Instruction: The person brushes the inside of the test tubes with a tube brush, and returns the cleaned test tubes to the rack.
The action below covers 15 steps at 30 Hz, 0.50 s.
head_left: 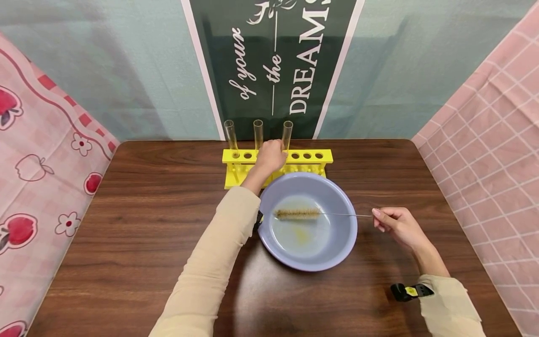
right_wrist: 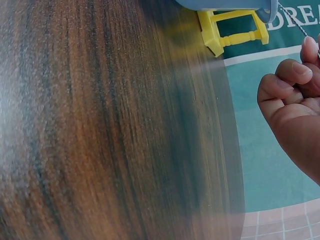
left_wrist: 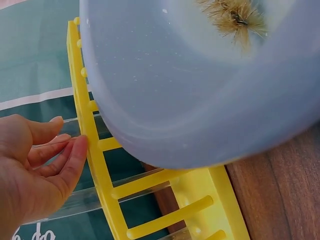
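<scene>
At the yellow test tube rack (head_left: 325, 158), my left hand (head_left: 271, 155) has thumb and fingers around the rightmost glass test tube (head_left: 287, 129), just above the top bar. Part of that tube is hidden by the hand. Two more test tubes stand in the rack, a middle one (head_left: 258, 128) and a left one (head_left: 229, 131). My right hand (head_left: 397, 227) pinches the end of the thin twisted-wire handle of a test tube brush (head_left: 299, 214). Its tan bristles lie over a lavender basin (head_left: 309, 267), which holds water with a yellowish patch.
The basin stands directly in front of the rack, overlapping its base in view. Everything rests on a dark wood-grain table (head_left: 168, 224). A dark green panel with white lettering (head_left: 278, 61) hangs behind; patterned cloths flank both sides. A black wrist device (head_left: 410, 292) sits on the right sleeve.
</scene>
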Each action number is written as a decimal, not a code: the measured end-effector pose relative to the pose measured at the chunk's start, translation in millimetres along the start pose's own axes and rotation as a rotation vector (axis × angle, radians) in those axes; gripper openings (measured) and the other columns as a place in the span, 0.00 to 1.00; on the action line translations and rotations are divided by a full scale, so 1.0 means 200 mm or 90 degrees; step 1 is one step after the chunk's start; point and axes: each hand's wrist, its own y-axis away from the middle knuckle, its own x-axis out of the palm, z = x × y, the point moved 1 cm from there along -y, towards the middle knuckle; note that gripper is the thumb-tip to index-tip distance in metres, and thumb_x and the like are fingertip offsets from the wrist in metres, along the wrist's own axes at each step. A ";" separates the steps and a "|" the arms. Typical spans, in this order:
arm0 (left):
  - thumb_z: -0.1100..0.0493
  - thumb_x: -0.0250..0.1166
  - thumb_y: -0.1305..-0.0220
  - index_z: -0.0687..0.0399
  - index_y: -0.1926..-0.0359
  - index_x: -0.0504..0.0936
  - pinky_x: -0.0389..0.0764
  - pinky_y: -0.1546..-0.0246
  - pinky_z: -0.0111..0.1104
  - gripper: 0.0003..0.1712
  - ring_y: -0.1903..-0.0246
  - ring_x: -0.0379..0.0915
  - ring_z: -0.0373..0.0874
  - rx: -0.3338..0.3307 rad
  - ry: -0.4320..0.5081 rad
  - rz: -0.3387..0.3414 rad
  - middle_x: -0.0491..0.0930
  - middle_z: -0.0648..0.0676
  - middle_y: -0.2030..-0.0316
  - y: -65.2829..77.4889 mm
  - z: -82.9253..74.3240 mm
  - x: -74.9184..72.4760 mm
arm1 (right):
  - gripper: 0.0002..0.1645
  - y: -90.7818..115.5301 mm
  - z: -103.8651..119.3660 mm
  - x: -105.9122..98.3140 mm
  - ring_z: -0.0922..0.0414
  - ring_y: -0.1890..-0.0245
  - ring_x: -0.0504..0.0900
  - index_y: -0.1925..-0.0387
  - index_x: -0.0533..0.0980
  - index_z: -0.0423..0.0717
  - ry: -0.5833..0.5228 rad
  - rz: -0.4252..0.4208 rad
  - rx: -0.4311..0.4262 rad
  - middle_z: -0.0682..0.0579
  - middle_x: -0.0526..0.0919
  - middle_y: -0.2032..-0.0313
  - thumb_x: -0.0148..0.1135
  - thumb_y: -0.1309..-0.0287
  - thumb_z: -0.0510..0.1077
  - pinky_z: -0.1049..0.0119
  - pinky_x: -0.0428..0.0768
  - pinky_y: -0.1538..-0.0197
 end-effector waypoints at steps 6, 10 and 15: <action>0.56 0.58 0.37 0.58 0.61 0.76 0.73 0.63 0.35 0.09 0.62 0.72 0.47 -0.005 0.007 -0.003 0.74 0.55 0.65 0.00 0.00 0.00 | 0.20 0.00 0.00 0.00 0.58 0.84 0.63 0.82 0.73 0.36 0.011 -0.012 0.015 0.52 0.70 0.84 0.43 0.35 0.32 0.58 0.52 0.77; 0.56 0.57 0.36 0.59 0.54 0.75 0.73 0.57 0.36 0.14 0.57 0.71 0.49 -0.004 -0.001 0.003 0.75 0.56 0.59 0.01 0.00 0.01 | 0.23 0.01 0.01 -0.01 0.55 0.84 0.61 0.81 0.73 0.35 0.007 -0.012 0.024 0.51 0.68 0.84 0.40 0.32 0.35 0.58 0.52 0.76; 0.54 0.57 0.37 0.62 0.49 0.74 0.73 0.55 0.37 0.20 0.55 0.71 0.50 -0.006 -0.009 0.019 0.75 0.58 0.55 0.04 0.00 -0.01 | 0.24 0.02 0.07 -0.02 0.57 0.84 0.63 0.80 0.73 0.31 0.024 -0.061 0.041 0.51 0.71 0.83 0.39 0.31 0.40 0.63 0.58 0.78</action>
